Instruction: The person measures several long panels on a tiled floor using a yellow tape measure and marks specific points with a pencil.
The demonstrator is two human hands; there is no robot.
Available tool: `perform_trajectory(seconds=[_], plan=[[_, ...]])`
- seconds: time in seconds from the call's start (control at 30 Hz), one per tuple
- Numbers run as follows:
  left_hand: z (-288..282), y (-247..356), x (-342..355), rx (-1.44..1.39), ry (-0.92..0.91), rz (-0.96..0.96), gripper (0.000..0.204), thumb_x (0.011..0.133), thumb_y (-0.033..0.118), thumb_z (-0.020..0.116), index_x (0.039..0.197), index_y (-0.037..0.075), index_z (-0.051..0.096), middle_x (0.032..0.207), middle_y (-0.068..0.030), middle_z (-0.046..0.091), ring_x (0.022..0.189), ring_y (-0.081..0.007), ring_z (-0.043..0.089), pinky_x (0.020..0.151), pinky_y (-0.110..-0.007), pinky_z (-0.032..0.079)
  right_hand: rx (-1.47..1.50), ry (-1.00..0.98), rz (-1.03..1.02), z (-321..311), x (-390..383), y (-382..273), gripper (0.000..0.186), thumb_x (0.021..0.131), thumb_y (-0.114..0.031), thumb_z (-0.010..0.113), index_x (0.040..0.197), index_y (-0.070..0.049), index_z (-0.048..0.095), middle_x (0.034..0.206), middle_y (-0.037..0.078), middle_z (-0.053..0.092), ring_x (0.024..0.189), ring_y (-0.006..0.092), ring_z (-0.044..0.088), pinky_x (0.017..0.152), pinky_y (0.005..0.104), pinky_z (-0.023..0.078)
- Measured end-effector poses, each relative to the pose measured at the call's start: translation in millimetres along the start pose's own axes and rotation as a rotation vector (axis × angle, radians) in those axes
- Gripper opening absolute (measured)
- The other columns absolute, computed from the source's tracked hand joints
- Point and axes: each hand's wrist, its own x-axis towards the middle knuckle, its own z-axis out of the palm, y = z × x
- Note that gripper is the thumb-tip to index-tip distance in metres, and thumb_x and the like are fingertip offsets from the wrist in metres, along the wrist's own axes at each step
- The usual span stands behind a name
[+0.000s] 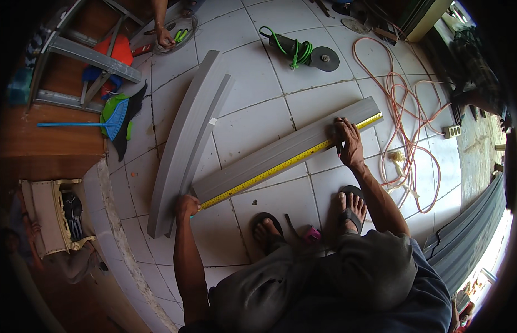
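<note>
The tape (pixel 264 175) lies along the plank (pixel 280 147), grinder (pixel 301 51) beyond, cable (pixel 390 91) to the right

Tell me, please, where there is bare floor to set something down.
Bare tile lies between the angle grinder and the plank bearing the yellow tape, and between that plank and the grey piece to its left. The tangled orange cord crowds the right.
</note>
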Motion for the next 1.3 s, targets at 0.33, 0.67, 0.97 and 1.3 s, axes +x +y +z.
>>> perform_trajectory(seconds=[0.33, 0.67, 0.97, 1.3], plan=[[-5.1, 4.1, -4.5, -0.007, -0.009, -0.021, 0.019, 0.076, 0.018, 0.080, 0.094, 0.016, 0.078, 0.094, -0.0083, 0.074, 0.087, -0.0244, 0.071, 0.079, -0.035, 0.054, -0.015, 0.023, -0.026, 6.3, -2.5, 7.7, 0.046, 0.089, -0.010, 0.059, 0.135, -0.006, 0.049, 0.141, 0.013, 0.053, 0.138, 0.0331, 0.042, 0.114, 0.0475, 0.028], [0.8, -0.2, 0.2, -0.038, 0.007, -0.051, 0.018, 0.075, 0.019, 0.081, 0.092, 0.015, 0.078, 0.091, -0.0081, 0.074, 0.086, -0.0237, 0.071, 0.079, -0.035, 0.054, -0.020, 0.014, -0.030, 5.0, -2.6, 6.9, 0.052, 0.085, -0.005, 0.061, 0.136, -0.007, 0.048, 0.142, 0.012, 0.052, 0.137, 0.0331, 0.042, 0.114, 0.0477, 0.028], [0.0, -0.6, -0.7, -0.057, 0.003, -0.015, 0.020, 0.072, 0.018, 0.081, 0.091, 0.014, 0.078, 0.092, -0.0096, 0.074, 0.084, -0.0235, 0.071, 0.078, -0.034, 0.054, 0.025, -0.006, 0.012, 0.3, 0.1, 1.3, 0.050, 0.082, -0.007, 0.060, 0.131, -0.008, 0.050, 0.142, 0.014, 0.051, 0.138, 0.0359, 0.041, 0.114, 0.0504, 0.027], [-1.9, 0.1, -4.1, -0.020, 0.002, -0.021, 0.015, 0.077, 0.022, 0.078, 0.092, 0.018, 0.078, 0.092, -0.0075, 0.074, 0.086, -0.0240, 0.071, 0.079, -0.035, 0.054, 0.037, 0.004, 0.005, 2.7, -0.4, 3.0, 0.049, 0.082, -0.006, 0.056, 0.131, -0.007, 0.051, 0.141, 0.013, 0.052, 0.138, 0.0355, 0.040, 0.114, 0.0505, 0.028]])
